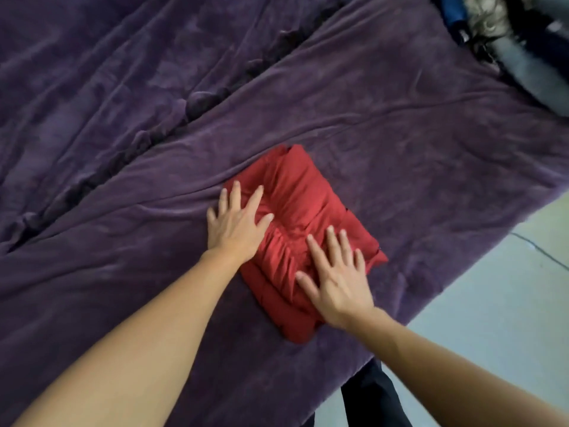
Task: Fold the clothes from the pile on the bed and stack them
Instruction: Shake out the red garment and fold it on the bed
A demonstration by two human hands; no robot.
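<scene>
Legs: dark trousers (374, 396) show at the bottom edge, just off the near side of the bed.
Floor: pale grey floor (498, 291) lies to the right of the bed, with a thin dark line running across it.
Right hand: the right hand (337, 280) lies palm down on the near right part of the folded garment, fingers straight and slightly spread, gripping nothing.
Left hand: the left hand (237, 224) presses flat on the garment's left edge, fingers straight and fanned, the outer fingers reaching over onto the cover; it grips nothing.
Folded garment: a red garment (303, 198) sits folded into a thick, roughly square bundle on the bed, near its right edge, with creases gathered between the two hands.
Bed cover: a rumpled purple blanket (154, 118) spreads over the whole bed, with a dark ridge of folds running diagonally across it.
Clothes pile: a blurred pile of dark clothes (505, 35), blue, grey and pale pieces among them, lies at the far right corner, well apart from the red bundle.
</scene>
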